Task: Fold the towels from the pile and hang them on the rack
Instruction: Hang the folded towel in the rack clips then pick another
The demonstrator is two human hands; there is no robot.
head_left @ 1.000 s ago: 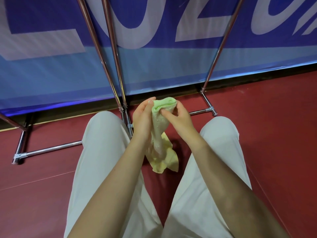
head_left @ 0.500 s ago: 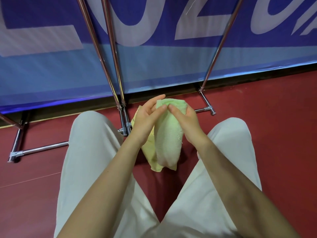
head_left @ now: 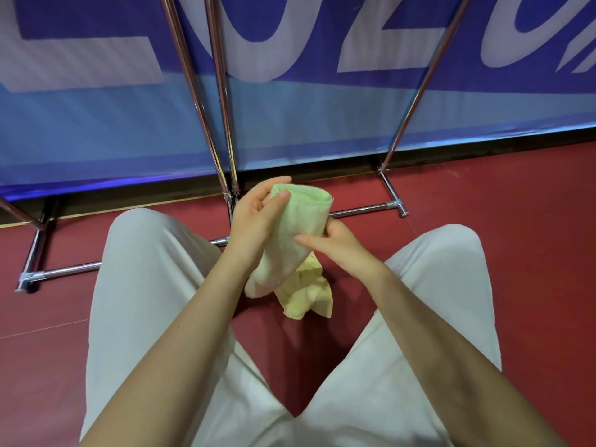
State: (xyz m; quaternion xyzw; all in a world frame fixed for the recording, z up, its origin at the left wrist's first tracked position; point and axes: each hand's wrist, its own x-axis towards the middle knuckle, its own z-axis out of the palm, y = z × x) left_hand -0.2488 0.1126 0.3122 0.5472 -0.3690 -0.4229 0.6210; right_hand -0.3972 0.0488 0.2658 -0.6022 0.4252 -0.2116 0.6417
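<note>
Between the knees, above the red floor (head_left: 483, 221), both hands hold a pale green terry towel (head_left: 290, 240).

The left hand (head_left: 254, 217) grips the towel's upper end, thumb across the front and fingers behind. The right hand (head_left: 335, 243) lies against its right side, index finger stretched over the cloth, the others curled at the edge. A yellow cloth (head_left: 306, 295) hangs underneath. The chrome tube rack (head_left: 219, 124) stands just beyond, before a blue banner (head_left: 96, 124).

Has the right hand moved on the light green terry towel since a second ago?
Yes. The right hand has slid down the light green terry towel, away from the chrome rack's floor bar, toward the person.
</note>
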